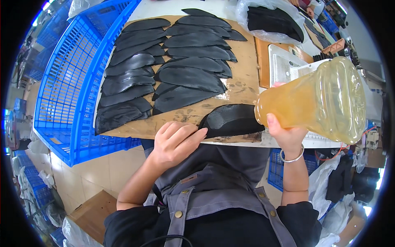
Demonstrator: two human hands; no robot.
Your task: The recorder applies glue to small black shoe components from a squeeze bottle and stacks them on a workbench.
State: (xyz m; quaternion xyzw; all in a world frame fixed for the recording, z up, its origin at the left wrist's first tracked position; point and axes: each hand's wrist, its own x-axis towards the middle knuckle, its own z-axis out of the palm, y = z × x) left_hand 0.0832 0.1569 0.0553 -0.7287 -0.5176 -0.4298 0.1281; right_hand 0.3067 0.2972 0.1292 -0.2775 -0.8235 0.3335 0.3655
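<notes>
Black pad [232,121] in L hand [175,142], bottle [304,96] in R hand [288,133]

Pad's at brown board's [242,88] near edge. L fingers clamped on its left end; R's round bottle, prob. tight, mostly hidden. More black pieces [191,78] farther; blue crate [81,103] left.

Place: workshop or small factory floor, judged by batch quantities and bulk handling gear.
Surface: white surface [160,6] mostly covered by a stained cardboard sheet [242,88]; many near-identical black pieces [193,78] are laid out on it in overlapping rows.
Crates: a large blue plastic crate [84,94] is placed alongside; more blue crates [49,35] are seen at far left.
Bag: further black material is held in a clear plastic bag [267,38].
Liquid: amber stuff is kept in a big plastic container [304,94].
Floor: pale tiles [98,164], with a cardboard box [92,214] set down.
Workwear: grey apron [218,193] worn over black.
Staffing: another person [306,6] is partly seen at the far end.
</notes>
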